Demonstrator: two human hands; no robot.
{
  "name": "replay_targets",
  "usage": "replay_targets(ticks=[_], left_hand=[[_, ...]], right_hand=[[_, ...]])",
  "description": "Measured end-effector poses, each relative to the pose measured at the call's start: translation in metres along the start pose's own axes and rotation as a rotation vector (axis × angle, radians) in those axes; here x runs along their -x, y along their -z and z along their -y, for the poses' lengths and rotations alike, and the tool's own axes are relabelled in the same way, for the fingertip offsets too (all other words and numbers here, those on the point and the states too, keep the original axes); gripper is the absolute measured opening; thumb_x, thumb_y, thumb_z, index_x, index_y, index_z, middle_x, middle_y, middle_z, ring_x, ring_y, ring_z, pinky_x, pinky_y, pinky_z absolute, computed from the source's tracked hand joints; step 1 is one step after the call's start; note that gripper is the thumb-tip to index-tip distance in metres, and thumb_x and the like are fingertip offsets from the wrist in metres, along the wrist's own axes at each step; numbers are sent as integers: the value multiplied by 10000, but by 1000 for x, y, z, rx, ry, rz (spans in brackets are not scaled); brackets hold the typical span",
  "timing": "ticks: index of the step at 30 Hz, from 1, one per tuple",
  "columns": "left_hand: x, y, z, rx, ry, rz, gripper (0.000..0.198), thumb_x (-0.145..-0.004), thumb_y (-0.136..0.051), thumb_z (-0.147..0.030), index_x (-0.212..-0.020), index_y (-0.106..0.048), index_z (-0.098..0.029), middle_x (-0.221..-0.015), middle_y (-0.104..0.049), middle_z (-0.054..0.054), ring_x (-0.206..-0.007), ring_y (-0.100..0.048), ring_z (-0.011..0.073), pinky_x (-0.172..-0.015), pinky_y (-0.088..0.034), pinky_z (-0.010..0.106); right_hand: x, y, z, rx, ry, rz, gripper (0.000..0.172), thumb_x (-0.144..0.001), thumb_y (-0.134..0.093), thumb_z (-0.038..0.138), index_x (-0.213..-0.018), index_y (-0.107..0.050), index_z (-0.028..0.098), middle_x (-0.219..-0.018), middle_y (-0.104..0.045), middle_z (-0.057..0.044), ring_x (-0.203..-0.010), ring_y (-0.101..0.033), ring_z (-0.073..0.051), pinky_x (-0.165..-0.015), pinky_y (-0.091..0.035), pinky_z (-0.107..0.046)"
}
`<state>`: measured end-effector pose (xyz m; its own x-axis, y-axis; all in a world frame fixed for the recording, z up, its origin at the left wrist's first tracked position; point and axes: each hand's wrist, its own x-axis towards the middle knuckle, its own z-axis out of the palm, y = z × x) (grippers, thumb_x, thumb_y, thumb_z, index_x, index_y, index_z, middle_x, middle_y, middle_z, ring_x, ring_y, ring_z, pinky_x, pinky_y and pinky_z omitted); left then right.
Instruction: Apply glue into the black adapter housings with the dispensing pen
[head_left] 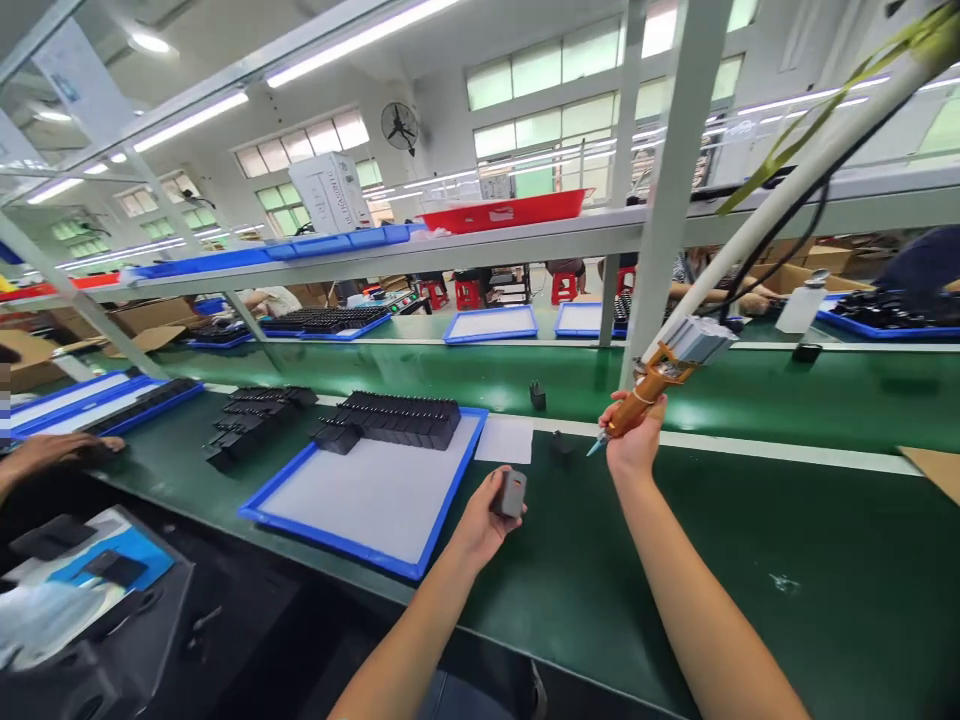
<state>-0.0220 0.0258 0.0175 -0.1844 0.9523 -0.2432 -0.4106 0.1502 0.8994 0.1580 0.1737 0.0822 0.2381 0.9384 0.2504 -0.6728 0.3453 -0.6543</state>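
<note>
My left hand (484,525) is closed around a dark grey charger block (511,494), with the end that has a small slot facing up. In my right hand (634,440) is an orange dispensing tool (643,398) with a thin blue tip pointing down and left. The tip is apart from the block. A black charger (560,446) stands on the green bench between my hands, partly in shade. Left of my left hand lies a blue-rimmed tray (429,560) with rows of black chargers (405,418) along its far side.
More black chargers (259,415) stand in rows left of the tray. A single charger (537,395) sits on the green belt (465,372). A white post (664,200) rises behind my right hand. At the left edge is another person's hand (56,455); others work across the belt.
</note>
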Motion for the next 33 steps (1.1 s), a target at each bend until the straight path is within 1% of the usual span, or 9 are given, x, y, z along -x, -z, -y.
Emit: replay_targets(ticks=[2,5,11,19,23,25,29,31,33], left_hand=[[17,10,-14,334,40,-4,361,-894,-523,-449,-1162,-520,-207,-855,-593,36,-627,-570,85,-455,-432,148],[36,25,-30,514,-22,34,291,-912,-503,-404,-1109,-573,-202,-825,-566,32,-622,-528,65,-434,-405,115],[51,54,-36,359,-163,58,368,-888,-501,-492,-1141,-569,-234,-833,-522,32,-611,-461,80,-419,-371,145],[65,85,-43,167,-327,83,511,-797,-558,-620,-1175,-453,-293,-815,-497,7,-580,-499,113,-396,-353,191],[57,122,-51,-230,-430,-50,582,-817,-535,-635,-1249,-414,-264,-846,-533,18,-679,-558,147,-581,-473,272],[40,150,-64,-639,-490,-223,559,-830,-574,-558,-1269,-427,-245,-928,-572,41,-802,-578,185,-736,-484,325],[-10,212,-102,-1508,-535,-602,436,-887,-522,-426,-1245,-498,-178,-1097,-604,137,-1052,-523,310,-924,-389,450],[-32,237,-119,-1781,-469,-648,420,-900,-501,-392,-1248,-506,-158,-1085,-616,159,-1090,-494,331,-941,-361,464],[-46,256,-130,-1854,-441,-658,407,-890,-515,-361,-1231,-524,-139,-1055,-621,176,-1098,-477,345,-945,-347,474]], right_hand=[[-1,0,1,-11,24,-27,523,-753,-465,732,-823,-501,215,-700,-583,40,-404,-493,-78,-377,-378,-226],[-3,-2,3,-6,22,-50,500,-798,-420,708,-829,-517,219,-657,-572,34,-390,-489,-89,-359,-359,-229],[-9,2,0,24,39,-97,529,-833,-348,708,-827,-550,219,-614,-555,9,-375,-468,-109,-349,-329,-257],[-11,5,1,-14,56,-116,572,-883,-272,672,-828,-630,230,-624,-544,-8,-404,-459,-114,-350,-317,-260],[-8,9,3,-51,52,-77,583,-927,-247,588,-768,-677,227,-627,-552,-35,-441,-498,-108,-351,-342,-263],[-7,11,3,-78,30,-78,535,-929,-293,555,-726,-678,243,-655,-588,-48,-480,-536,-106,-360,-366,-261],[-6,9,2,-140,-5,-128,534,-911,-350,584,-640,-658,242,-696,-617,-61,-517,-576,-116,-356,-371,-251],[-6,5,2,-136,-18,-186,564,-908,-341,604,-646,-671,229,-677,-601,-70,-504,-567,-120,-352,-363,-253],[-6,1,2,-104,-18,-235,597,-912,-303,612,-668,-685,223,-641,-573,-66,-480,-539,-121,-346,-351,-254]])
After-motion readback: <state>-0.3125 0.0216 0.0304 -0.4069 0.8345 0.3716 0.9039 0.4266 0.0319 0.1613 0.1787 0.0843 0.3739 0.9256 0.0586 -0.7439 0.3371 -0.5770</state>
